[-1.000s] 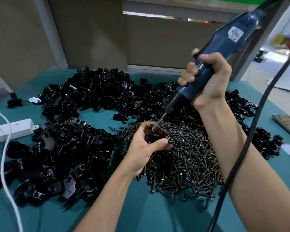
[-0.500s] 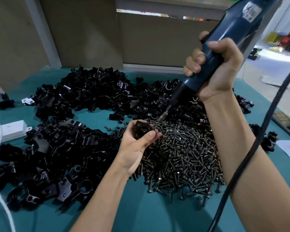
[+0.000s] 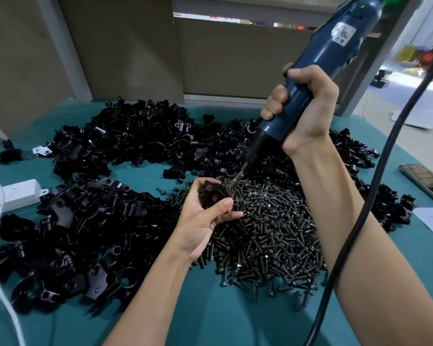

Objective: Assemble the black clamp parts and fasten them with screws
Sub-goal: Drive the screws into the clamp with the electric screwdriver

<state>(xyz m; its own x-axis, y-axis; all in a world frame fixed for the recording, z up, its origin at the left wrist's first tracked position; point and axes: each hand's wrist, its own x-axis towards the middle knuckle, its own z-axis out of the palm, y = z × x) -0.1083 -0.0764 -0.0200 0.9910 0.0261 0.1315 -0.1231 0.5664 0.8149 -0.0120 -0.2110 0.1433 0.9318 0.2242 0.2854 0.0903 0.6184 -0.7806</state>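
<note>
The left hand [image 3: 205, 221] grasps a black clamp [image 3: 214, 196] between thumb and fingertips. It holds the clamp just over the near-left edge of the screw pile [image 3: 273, 233], with the clamp's round bore turned up toward the camera. A second ago the driver bit sat down in this clamp. It then lifted away as the hand rolled the part over. Now the bit tip [image 3: 234, 182] hangs just beside the clamp's upper right, over the screws and apart from the part.

The right hand [image 3: 303, 108] is clenched round the blue electric screwdriver [image 3: 335, 46], tilted steeply. One fastening looks finished, and the bit is probably heading for another screw or a second hole; whether a screw sits on the tip is too small to tell.

Heaps of loose clamp parts [image 3: 85, 233] ring the teal worktop [image 3: 210, 315], with a white power strip [image 3: 13, 196] at the left.
</note>
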